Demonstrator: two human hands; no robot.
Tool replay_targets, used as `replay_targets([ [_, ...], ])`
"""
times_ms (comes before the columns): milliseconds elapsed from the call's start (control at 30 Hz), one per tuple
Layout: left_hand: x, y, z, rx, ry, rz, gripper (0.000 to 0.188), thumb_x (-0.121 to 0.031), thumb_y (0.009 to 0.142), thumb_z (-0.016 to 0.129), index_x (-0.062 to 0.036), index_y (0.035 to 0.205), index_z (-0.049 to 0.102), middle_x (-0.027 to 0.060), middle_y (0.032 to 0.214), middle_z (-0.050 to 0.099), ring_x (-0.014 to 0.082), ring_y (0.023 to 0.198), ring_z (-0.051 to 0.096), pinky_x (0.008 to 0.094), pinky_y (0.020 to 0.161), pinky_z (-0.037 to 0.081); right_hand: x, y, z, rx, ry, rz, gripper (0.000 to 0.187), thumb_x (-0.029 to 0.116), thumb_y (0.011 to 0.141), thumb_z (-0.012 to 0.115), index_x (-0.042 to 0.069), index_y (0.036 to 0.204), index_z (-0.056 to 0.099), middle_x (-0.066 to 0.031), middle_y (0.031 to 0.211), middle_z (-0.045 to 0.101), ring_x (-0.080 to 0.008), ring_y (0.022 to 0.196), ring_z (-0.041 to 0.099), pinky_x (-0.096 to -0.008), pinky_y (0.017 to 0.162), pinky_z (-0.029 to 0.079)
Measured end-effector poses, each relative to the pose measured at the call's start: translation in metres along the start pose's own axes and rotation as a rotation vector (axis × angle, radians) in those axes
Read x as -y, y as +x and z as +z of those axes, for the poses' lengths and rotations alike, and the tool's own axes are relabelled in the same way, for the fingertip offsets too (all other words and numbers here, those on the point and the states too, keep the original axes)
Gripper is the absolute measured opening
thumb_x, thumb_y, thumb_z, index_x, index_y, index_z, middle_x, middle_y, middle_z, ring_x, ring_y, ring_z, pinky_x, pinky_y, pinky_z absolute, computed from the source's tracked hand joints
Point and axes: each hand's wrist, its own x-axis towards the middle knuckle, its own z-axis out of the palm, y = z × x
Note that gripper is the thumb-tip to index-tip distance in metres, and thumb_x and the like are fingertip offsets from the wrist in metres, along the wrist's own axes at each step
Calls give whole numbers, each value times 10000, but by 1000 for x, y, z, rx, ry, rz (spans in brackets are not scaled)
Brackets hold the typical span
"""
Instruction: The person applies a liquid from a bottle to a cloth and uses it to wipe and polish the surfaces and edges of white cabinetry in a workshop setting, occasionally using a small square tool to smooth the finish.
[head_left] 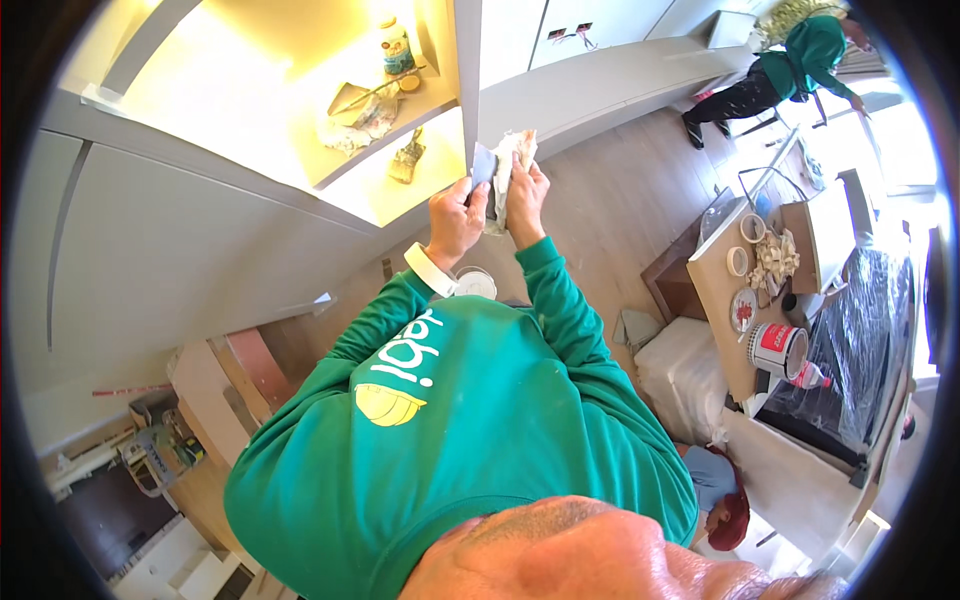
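Observation:
Both my hands are raised close together in front of the lit shelf unit (pixel 460 60). My left hand (pixel 457 222) is closed, thumb and fingers pinching a flat grey blade-like piece (pixel 484 166); its handle, if it has one, is hidden. Close beside it, my right hand (pixel 526 196) grips a crumpled white rag (pixel 504 172), which has a brownish patch at its top. The rag hangs down between the two hands. On the lower shelf, left of my hands, lies a paintbrush (pixel 406 160). Above it are a jar (pixel 395 48) and a crumpled cloth (pixel 368 122) with a stick.
Below my hands stands a white bucket (pixel 474 282). At right, a cluttered worktop (pixel 712 290) bears tape rolls (pixel 752 228), a paint can (pixel 777 349) and a plastic bottle (pixel 811 377). A co-worker in green (pixel 805 60) bends at far right; another person (pixel 715 490) is lower right.

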Motion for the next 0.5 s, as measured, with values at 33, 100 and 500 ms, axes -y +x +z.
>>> replay_targets([
  [33, 3, 9, -7, 18, -3, 7, 234, -132, 943, 680, -14, 761, 593, 121, 546, 517, 202, 472, 511, 358, 484, 419, -3, 6, 7, -20, -15, 53, 264, 196, 987, 653, -62, 1041, 670, -47, 904, 690, -104, 794, 592, -286, 689, 484],
  [100, 9, 21, -20, 49, 22, 33, 228, -122, 939, 680, -11, 761, 593, 118, 565, 541, 208, 483, 528, 360, 489, 422, -15, 16, 19, -56, -45, 162, 270, 223, 983, 657, -46, 1001, 673, -64, 897, 683, -130, 805, 602, -304, 699, 489],
  [500, 39, 26, -120, 29, -527, -541, 216, -206, 1047, 568, -29, 1010, 687, 0, 848, 682, 60, 658, 593, 243, 520, 530, 40, 43, -64, -27, 49, 216, 499, 440, 1051, 491, 9, 1287, 580, -150, 1155, 690, -313, 961, 705, -434, 824, 610],
])
